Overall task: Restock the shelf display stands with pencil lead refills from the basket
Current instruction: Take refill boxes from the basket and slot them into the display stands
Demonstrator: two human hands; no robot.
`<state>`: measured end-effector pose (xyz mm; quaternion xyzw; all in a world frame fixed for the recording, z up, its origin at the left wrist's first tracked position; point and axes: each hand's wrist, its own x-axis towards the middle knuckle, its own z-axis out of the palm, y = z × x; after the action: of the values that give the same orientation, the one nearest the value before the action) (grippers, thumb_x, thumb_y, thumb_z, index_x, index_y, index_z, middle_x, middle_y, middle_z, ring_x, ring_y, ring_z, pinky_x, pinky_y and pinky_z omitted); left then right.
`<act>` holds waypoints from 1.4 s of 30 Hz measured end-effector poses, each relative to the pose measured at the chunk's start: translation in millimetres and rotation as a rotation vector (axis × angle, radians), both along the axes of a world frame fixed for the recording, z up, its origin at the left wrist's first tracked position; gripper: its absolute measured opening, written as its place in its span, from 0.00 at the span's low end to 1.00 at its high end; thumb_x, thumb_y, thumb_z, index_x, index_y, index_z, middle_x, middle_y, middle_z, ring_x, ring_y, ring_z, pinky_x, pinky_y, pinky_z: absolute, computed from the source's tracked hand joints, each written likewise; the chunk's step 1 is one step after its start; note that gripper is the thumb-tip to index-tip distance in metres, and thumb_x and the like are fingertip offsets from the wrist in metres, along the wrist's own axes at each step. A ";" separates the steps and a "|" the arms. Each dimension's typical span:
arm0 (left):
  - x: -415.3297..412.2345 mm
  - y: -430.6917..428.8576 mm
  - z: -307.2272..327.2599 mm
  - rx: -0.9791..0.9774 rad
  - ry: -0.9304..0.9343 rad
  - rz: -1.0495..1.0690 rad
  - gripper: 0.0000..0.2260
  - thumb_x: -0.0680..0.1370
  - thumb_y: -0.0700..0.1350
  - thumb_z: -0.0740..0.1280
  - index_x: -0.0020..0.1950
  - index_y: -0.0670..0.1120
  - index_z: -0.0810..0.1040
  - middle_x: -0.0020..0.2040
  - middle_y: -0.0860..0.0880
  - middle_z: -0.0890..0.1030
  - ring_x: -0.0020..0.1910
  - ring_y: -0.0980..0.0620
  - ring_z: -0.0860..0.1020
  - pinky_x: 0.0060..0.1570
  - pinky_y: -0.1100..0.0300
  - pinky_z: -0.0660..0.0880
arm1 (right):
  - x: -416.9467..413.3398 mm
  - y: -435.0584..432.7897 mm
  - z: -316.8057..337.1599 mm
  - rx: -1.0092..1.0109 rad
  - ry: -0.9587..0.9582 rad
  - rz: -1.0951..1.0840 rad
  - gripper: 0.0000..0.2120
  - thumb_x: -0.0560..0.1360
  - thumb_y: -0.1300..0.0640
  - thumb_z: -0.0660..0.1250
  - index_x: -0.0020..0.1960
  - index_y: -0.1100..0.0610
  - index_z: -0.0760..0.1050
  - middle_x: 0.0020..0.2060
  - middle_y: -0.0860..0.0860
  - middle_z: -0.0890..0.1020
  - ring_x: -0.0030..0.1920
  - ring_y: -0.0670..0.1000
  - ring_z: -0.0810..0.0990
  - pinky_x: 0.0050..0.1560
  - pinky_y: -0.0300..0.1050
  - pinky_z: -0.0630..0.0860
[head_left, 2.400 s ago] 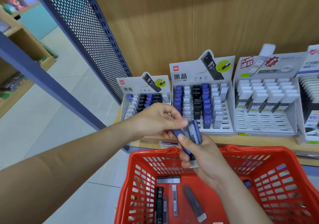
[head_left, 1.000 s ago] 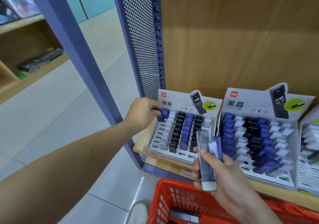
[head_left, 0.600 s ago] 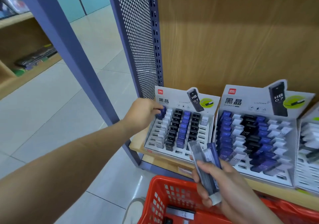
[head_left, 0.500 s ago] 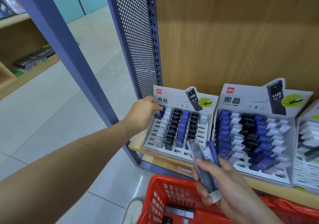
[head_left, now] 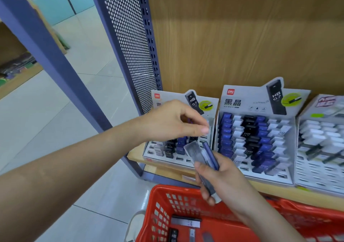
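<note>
A fanned bunch of pencil lead refills [head_left: 202, 157] is gripped in the right hand [head_left: 221, 178], above the red basket [head_left: 186, 200] where more refills lie. The left hand [head_left: 173, 122] is held over the left display stand [head_left: 178, 148] with thumb and fingers pinched; whether anything is held cannot be told

Three display stands stood on the shelf [head_left: 290, 192]: the left stand [head_left: 163, 158], the middle stand [head_left: 255, 139] and the right stand [head_left: 322, 144], partly cut off. One red basket [head_left: 186, 191] held at least four refills. Two hands showed: the left hand [head_left: 167, 122] and the right hand [head_left: 223, 178], which gripped at least two refills [head_left: 200, 154].
</note>
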<state>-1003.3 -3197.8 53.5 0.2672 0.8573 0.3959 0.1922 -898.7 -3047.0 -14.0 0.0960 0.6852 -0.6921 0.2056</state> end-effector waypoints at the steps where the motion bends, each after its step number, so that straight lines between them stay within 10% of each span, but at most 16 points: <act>1: 6.4 5.4 2.6 -0.061 0.019 -0.082 0.10 0.71 0.50 0.74 0.52 0.53 0.84 0.43 0.58 0.82 0.38 0.60 0.77 0.43 0.63 0.76 | 0.0 1.1 1.2 0.013 0.016 0.006 0.02 0.81 0.57 0.64 0.51 0.56 0.74 0.31 0.51 0.77 0.26 0.52 0.73 0.26 0.45 0.69; 11: 10.4 6.6 -4.7 0.071 -0.137 0.107 0.03 0.74 0.39 0.71 0.46 0.43 0.83 0.32 0.51 0.82 0.31 0.56 0.79 0.36 0.65 0.78 | 2.9 18.1 6.9 -0.009 0.057 0.082 0.05 0.80 0.58 0.65 0.53 0.59 0.74 0.32 0.53 0.78 0.27 0.51 0.75 0.24 0.43 0.70; 22: 43.2 16.1 -21.4 0.356 -0.487 0.303 0.03 0.74 0.38 0.70 0.44 0.40 0.77 0.36 0.42 0.82 0.32 0.52 0.79 0.34 0.63 0.78 | -1.8 32.6 21.1 -0.451 0.084 -0.409 0.06 0.65 0.59 0.74 0.38 0.55 0.77 0.31 0.51 0.73 0.26 0.45 0.68 0.21 0.35 0.65; 28: 47.8 20.9 -18.2 0.140 -0.243 0.031 0.28 0.71 0.35 0.74 0.65 0.58 0.73 0.39 0.40 0.80 0.37 0.51 0.77 0.44 0.57 0.77 | -8.6 25.9 22.3 -0.279 0.128 -0.413 0.13 0.63 0.54 0.75 0.44 0.57 0.77 0.28 0.52 0.73 0.25 0.47 0.69 0.23 0.38 0.66; 37: -14.2 -34.4 6.7 0.197 0.150 0.490 0.11 0.73 0.43 0.73 0.51 0.56 0.77 0.39 0.37 0.82 0.27 0.51 0.69 0.23 0.66 0.64 | -9.4 34.4 30.1 -0.456 -0.003 -0.373 0.08 0.75 0.56 0.66 0.49 0.61 0.76 0.34 0.55 0.76 0.26 0.49 0.71 0.21 0.39 0.67; 42: -43.4 -68.3 -25.8 -0.070 0.307 0.567 0.09 0.75 0.39 0.71 0.45 0.54 0.78 0.39 0.45 0.83 0.37 0.43 0.78 0.38 0.55 0.77 | -6.7 37.1 27.2 -0.526 -0.026 -0.327 0.13 0.68 0.58 0.66 0.51 0.62 0.78 0.33 0.56 0.75 0.26 0.49 0.71 0.21 0.39 0.67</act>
<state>-1046.8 -3266.1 27.7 0.0677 0.9297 0.3589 -0.0481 -905.4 -3009.9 13.2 0.1574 0.4555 -0.8682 0.1180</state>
